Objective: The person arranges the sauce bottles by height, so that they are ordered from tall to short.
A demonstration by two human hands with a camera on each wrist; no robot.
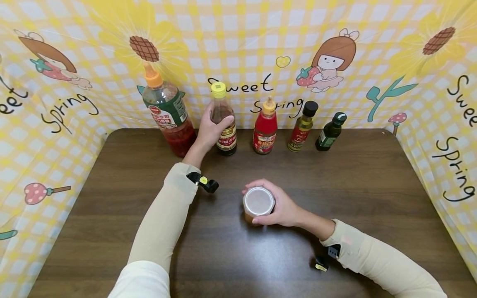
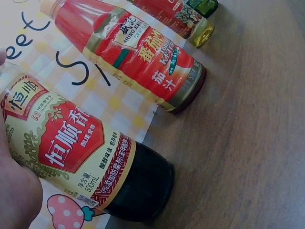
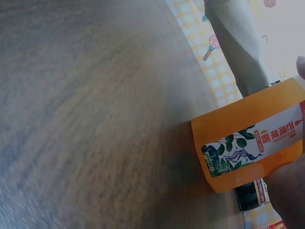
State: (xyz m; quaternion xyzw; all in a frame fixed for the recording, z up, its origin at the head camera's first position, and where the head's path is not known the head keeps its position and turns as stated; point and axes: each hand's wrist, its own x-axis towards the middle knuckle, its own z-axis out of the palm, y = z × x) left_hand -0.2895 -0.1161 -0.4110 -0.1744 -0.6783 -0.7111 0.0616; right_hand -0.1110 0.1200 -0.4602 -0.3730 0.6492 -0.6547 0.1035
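Observation:
My left hand (image 1: 214, 126) grips a dark vinegar bottle (image 1: 226, 142) with a yellow cap, fingers behind it and thumb across the front. In the left wrist view the vinegar bottle (image 2: 71, 148) shows its red and cream label, with part of the hand (image 2: 16, 191) at the edge. Nearer the front, my right hand (image 1: 283, 207) holds a jar with a pale round lid (image 1: 259, 201), its fingers and thumb around the sides. The right wrist view shows this jam jar (image 3: 238, 114) filled with orange, its printed label facing the camera; the hand (image 3: 288, 186) is partly cut off.
Left of the vinegar stands a large sauce bottle (image 1: 167, 111) with an orange nozzle. To its right are a red ketchup bottle (image 1: 265, 132), an oil bottle (image 1: 301, 128) and a small dark green bottle (image 1: 329, 133). A checked cloth (image 1: 238, 49) hangs behind the wooden table (image 1: 354, 186).

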